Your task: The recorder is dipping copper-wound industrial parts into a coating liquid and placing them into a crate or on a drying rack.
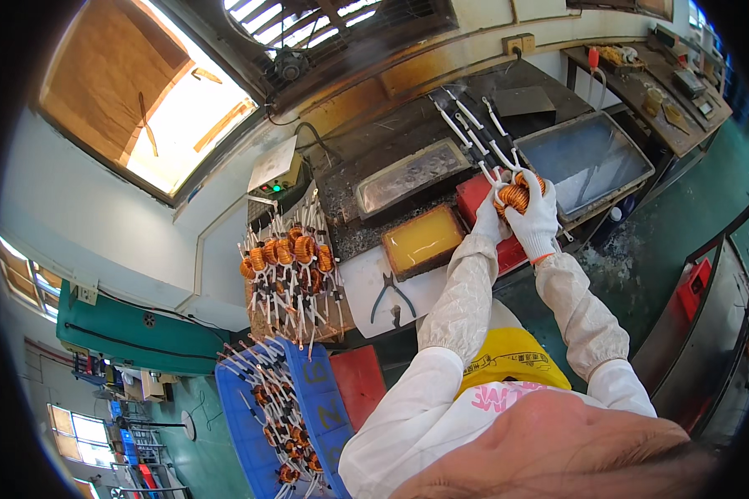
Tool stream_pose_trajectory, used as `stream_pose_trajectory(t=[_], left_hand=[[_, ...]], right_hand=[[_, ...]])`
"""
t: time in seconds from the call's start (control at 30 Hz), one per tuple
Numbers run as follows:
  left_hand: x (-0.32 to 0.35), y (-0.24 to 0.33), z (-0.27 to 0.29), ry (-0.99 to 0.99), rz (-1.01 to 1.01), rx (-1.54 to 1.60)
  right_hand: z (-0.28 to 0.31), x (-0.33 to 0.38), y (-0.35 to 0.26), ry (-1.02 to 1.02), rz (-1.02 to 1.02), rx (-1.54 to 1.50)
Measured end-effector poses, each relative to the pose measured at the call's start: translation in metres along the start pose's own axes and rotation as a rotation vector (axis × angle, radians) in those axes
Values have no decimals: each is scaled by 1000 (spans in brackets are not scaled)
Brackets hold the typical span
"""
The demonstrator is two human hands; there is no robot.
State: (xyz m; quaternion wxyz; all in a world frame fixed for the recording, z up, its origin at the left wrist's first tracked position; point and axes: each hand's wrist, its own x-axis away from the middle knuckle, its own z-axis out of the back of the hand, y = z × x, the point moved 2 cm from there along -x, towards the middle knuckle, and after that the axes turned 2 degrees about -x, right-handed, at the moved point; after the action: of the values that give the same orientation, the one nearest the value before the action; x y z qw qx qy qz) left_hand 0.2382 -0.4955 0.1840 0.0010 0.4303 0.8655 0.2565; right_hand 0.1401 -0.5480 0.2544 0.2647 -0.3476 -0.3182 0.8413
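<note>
Both my hands wear white gloves and are closed round copper-wound ring coils point(514, 198). My right hand point(536, 223) grips them from the right, with its thumb and fingers over the windings. On the other side my left hand point(488, 218) holds the coils and the base of their leads; some of its fingers are hidden. Several white sleeved leads point(474, 133) with metal lugs run from the coils toward the back of the bench. Below my hands stands a red box point(474, 198), and the grey liquid-filled tray point(589, 218) lies to their right.
A yellow-filled tray point(424, 239), a long silvery tray point(409, 176) and pliers point(389, 299) lie left of my hands. Farther left are piled coils point(287, 254), a control box point(276, 169) with a green light, and a blue crate point(324, 407) of coils. Faint smoke hangs over the bench.
</note>
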Motion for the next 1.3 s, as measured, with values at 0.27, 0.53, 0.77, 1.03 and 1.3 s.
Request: stream_pose_trajectory(t=[0.27,0.53,0.77,1.03,1.3], left_hand=[[-3,0,6,-107,-2,7],[-8,-3,11,-2,79,84],[-17,1,21,-68,42,34],[0,3,7,76,81,-4],[-6,-2,6,50,102,68]], right_hand=[[-1,3,2,7,2,6],[15,-2,1,-150,18,-7],[24,-32,-57,0,747,-61],[8,-56,-61,-101,679,124],[13,-64,-45,-190,658,142]])
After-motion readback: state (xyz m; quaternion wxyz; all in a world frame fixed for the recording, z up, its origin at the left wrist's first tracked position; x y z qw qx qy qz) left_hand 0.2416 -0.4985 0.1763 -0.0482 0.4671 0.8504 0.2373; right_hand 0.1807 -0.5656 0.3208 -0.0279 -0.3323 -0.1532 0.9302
